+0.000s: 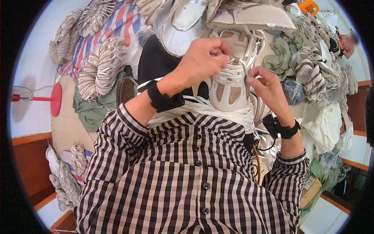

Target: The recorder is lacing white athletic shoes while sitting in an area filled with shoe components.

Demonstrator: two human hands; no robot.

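A beige and white sneaker upper (228, 97) with tan mesh panels lies over my lap, toe toward me. White shoelace (233, 74) crosses its front in several rows. My left hand (204, 58) is closed in a pinch at the upper left of the lacing, on the shoelace. On the other side, my right hand (267, 84) pinches at the shoelace's edge, thumb and forefinger together. The exact grip points are partly hidden by the fingers. Loose white laces (194, 107) lie in a bunch across my lap, below the shoe.
More beige shoe uppers (253, 17) are piled just beyond my hands. Bundled uppers (103, 68) lie at the left on green cloth, with others (311, 70) at the right. A white plastic bag (323, 126) and a red round-based stand (56, 99) are at the sides. Another person (346, 45) is far right.
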